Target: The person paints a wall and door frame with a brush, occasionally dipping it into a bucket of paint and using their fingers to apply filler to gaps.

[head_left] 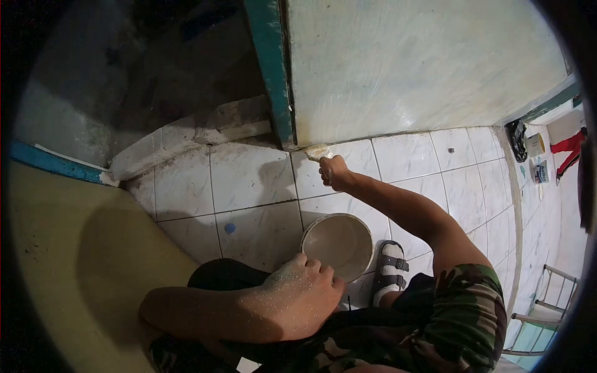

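Note:
My right hand (335, 173) is wrapped round a paintbrush (319, 151), whose wide pale head lies at the bottom edge of the whitish panel (423, 62), near the foot of the teal frame (272, 68). My left hand (298, 291), speckled with white paint, is in front of me with its knuckles up and fingers curled under. Those fingertips are hidden, and I cannot tell what they hold. Just beyond the left hand stands a round white bucket (348, 231), which that hand partly overlaps in this view.
White tiles (249, 168) cover the floor, with a blue spot (230, 228) on one. A rough ledge (186, 137) crosses the dark doorway at left. Tubs (540, 172), a black bag (515, 138) and a metal rack (541, 311) are at right. My sandalled foot (390, 270) is beside the bucket.

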Demonstrator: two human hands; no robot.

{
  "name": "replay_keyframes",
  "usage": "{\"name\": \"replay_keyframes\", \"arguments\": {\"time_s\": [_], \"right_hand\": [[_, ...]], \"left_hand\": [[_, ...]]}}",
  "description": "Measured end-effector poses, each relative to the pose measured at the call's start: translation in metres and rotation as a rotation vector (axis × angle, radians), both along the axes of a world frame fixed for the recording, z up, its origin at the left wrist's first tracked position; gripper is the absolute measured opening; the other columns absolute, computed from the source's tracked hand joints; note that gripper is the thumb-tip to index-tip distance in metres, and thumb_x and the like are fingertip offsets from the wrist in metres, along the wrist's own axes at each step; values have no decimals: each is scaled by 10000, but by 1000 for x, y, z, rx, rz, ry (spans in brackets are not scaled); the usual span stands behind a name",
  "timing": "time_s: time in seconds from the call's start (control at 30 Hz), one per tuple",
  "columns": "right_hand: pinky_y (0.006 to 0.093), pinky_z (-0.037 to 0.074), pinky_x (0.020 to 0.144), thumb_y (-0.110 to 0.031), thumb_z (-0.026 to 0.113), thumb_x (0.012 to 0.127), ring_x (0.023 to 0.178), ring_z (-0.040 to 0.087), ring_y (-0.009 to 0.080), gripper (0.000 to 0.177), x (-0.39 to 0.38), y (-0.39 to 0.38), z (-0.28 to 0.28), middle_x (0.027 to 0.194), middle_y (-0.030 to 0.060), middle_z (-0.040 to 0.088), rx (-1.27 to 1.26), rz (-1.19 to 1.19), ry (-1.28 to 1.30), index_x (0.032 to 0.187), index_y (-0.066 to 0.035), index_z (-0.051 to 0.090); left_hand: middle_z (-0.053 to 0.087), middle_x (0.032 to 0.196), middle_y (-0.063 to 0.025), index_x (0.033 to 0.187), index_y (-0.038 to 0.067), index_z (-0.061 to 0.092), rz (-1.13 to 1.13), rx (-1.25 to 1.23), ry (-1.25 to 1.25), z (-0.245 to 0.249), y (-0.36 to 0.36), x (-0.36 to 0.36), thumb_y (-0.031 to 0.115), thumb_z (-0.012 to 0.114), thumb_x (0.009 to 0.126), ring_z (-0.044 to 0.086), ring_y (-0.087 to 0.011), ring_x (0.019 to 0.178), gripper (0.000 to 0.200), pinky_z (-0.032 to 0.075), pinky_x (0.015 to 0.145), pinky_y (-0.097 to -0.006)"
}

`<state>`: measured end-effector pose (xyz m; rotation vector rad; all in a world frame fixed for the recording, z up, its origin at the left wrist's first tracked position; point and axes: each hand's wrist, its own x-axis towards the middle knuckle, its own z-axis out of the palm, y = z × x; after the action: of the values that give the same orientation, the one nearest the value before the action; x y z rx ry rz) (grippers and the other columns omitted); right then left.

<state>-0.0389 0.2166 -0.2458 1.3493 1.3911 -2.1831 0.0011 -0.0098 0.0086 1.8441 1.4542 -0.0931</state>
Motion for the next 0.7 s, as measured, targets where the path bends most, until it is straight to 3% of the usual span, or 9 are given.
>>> {"name": "replay_keyframes", "arguments": {"time_s": [0.1,0.13,0.2,0.23,0.43,0.7], "right_hand": [[340,249,393,-55,472,895,444,368,154,180,-13,7,-39,606,48,440,-125,-68,108,728,-85,413],[340,249,393,-55,472,895,444,368,154,180,-16,38,-144,606,48,440,-122,-66,108,728,-85,413],[336,241,397,-15,474,876,438,372,161,164,-48,96,-332,603,50,439,1020,658,1434,731,-76,426],[336,241,397,-15,474,876,438,372,161,164,-51,83,-288,603,50,439,1022,661,1435,731,-76,426],[340,263,410,-27,530,856,448,380,152,126,-28,10,38,609,51,451,77,-90,180,732,-33,504],[293,257,423,-78,489,937,474,297,87,214,1,-5,178,631,-28,408,276,-24,304,725,-92,465]], "left_hand": [[652,1130,-274,1232,-89,590,4,-23,-23,-1,-4,-1,244,562,1001,670,-359,1058,407,501,933,-485],[650,1131,-280,1236,-94,588,-2,-23,-32,0,-5,-3,234,569,995,671,-360,1059,407,504,933,-483],[649,1132,-286,1240,-98,587,-7,-19,-42,1,-8,-3,223,577,989,671,-361,1059,408,507,932,-482],[650,1128,-286,1239,-99,587,-11,-24,-52,0,-9,-6,220,580,985,672,-364,1054,408,506,932,-482],[659,1108,-283,1215,-101,594,-12,7,-59,2,-15,-6,196,601,940,677,-372,1035,405,501,924,-478],[673,1080,-278,1177,-93,607,-15,55,-64,-1,-14,2,194,595,925,687,-375,1013,382,497,919,-465]]}}
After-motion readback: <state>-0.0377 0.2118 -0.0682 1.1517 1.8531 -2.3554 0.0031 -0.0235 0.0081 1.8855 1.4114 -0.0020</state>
